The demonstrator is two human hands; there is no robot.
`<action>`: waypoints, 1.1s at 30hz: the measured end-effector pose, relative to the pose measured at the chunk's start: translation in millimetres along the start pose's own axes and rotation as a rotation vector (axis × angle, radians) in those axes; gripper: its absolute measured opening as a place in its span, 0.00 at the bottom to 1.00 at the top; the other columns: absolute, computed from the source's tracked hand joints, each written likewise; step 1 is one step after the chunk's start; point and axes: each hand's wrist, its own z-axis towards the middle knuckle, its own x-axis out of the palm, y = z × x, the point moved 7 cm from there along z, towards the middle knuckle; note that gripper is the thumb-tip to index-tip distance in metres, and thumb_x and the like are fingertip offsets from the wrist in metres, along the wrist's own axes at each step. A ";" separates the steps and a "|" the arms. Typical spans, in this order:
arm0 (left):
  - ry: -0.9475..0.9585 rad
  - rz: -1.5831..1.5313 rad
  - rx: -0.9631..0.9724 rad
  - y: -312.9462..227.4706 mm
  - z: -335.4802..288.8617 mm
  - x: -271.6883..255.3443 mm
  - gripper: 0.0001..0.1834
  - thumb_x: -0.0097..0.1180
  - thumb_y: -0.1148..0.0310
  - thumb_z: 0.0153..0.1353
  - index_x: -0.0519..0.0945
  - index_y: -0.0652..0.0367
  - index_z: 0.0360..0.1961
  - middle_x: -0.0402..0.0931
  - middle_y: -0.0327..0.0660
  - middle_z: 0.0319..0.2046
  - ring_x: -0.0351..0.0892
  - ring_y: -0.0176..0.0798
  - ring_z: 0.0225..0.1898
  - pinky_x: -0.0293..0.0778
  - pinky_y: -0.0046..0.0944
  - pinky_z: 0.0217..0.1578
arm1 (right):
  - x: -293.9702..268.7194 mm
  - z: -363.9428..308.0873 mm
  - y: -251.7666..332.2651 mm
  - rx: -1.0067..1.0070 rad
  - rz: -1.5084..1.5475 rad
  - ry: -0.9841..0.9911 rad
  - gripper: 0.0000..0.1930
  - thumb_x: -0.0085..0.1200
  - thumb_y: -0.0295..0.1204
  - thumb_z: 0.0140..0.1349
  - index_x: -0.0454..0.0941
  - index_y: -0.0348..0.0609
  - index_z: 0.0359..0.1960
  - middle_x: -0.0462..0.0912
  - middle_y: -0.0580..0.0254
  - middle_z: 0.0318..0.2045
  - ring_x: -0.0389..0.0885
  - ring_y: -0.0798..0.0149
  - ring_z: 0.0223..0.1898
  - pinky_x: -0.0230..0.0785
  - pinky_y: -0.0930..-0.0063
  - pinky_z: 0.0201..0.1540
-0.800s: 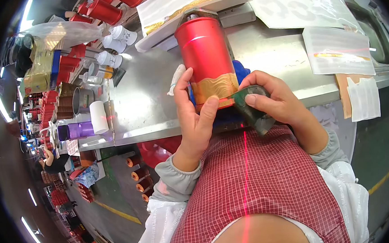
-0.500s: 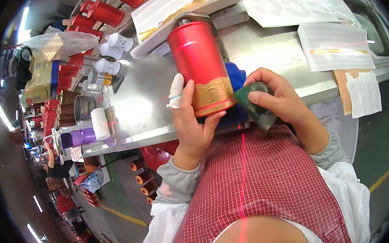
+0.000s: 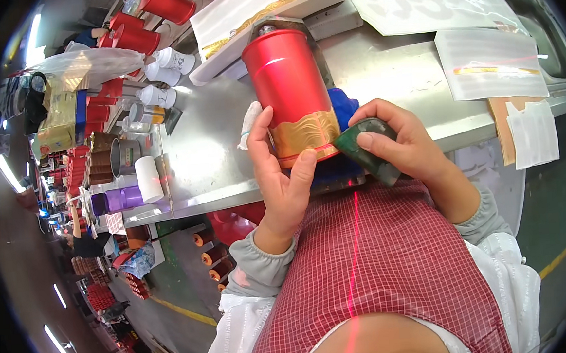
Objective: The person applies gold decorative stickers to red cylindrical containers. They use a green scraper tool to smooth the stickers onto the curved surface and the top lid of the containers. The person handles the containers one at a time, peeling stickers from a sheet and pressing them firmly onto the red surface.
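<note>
A glossy red cylinder (image 3: 287,71) with a wavy gold band (image 3: 303,136) round its near end sits on a dark holder (image 3: 306,34) over the metal bench. My left hand (image 3: 279,183) grips that near end, thumb on the band's lower edge and fingers along the left side. One finger wears a white fabric cover (image 3: 250,124). In my right hand (image 3: 412,141) is a dark green flat scraper (image 3: 374,152), pinched between thumb and fingers. Its tip meets the gold band's right side. A blue cloth (image 3: 342,107) lies behind the cylinder, partly hidden.
White backing sheets with gold strips (image 3: 490,63) lie on the bench (image 3: 380,71) to the right and at the back. White cups (image 3: 157,95), a paper roll (image 3: 149,179) and a purple container (image 3: 124,199) stand at the left. More red cylinders (image 3: 167,5) are at the far left.
My left thumb has moved up onto the gold band's lower edge. The scraper and my right hand have shifted slightly left, against the band.
</note>
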 end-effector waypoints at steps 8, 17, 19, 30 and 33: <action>-0.007 0.175 0.012 0.5 1.3 -2.0 0.41 0.61 0.64 0.58 0.53 0.67 0.66 0.53 0.50 0.63 0.53 0.45 0.66 0.49 0.43 0.67 | 14.9 3.3 14.1 -0.105 -0.067 0.053 0.13 0.56 0.31 0.60 0.75 0.39 0.43 0.80 0.63 0.32 0.77 0.72 0.34 0.71 0.76 0.38; 0.009 0.143 0.013 -1.2 0.6 -2.4 0.38 0.58 0.63 0.61 0.53 0.67 0.66 0.52 0.50 0.64 0.52 0.45 0.67 0.48 0.43 0.67 | 8.9 3.1 9.3 -0.135 -0.130 0.014 0.12 0.56 0.32 0.61 0.75 0.39 0.43 0.80 0.64 0.31 0.76 0.72 0.33 0.70 0.76 0.37; 0.014 0.115 0.019 0.5 0.8 -3.1 0.38 0.57 0.64 0.62 0.52 0.67 0.67 0.51 0.50 0.65 0.51 0.44 0.67 0.48 0.42 0.67 | 9.8 2.1 6.2 -0.068 -0.098 0.039 0.12 0.55 0.31 0.62 0.74 0.40 0.44 0.78 0.67 0.34 0.74 0.76 0.36 0.68 0.80 0.39; 0.075 1.030 0.942 -32.3 -43.9 1.2 0.13 0.62 0.72 0.51 0.78 0.44 0.38 0.75 0.36 0.40 0.71 0.43 0.49 0.46 0.67 0.67 | -1.6 -2.4 -6.3 -0.032 -0.030 -0.035 0.12 0.55 0.33 0.63 0.75 0.40 0.44 0.78 0.68 0.32 0.73 0.77 0.34 0.68 0.79 0.37; 0.199 1.060 1.077 -33.7 -38.2 9.1 0.12 0.63 0.71 0.50 0.78 0.45 0.37 0.77 0.34 0.40 0.72 0.42 0.50 0.45 0.66 0.67 | -4.6 -5.0 -12.8 0.009 0.027 -0.066 0.12 0.55 0.33 0.63 0.75 0.40 0.44 0.78 0.68 0.33 0.73 0.77 0.35 0.68 0.79 0.39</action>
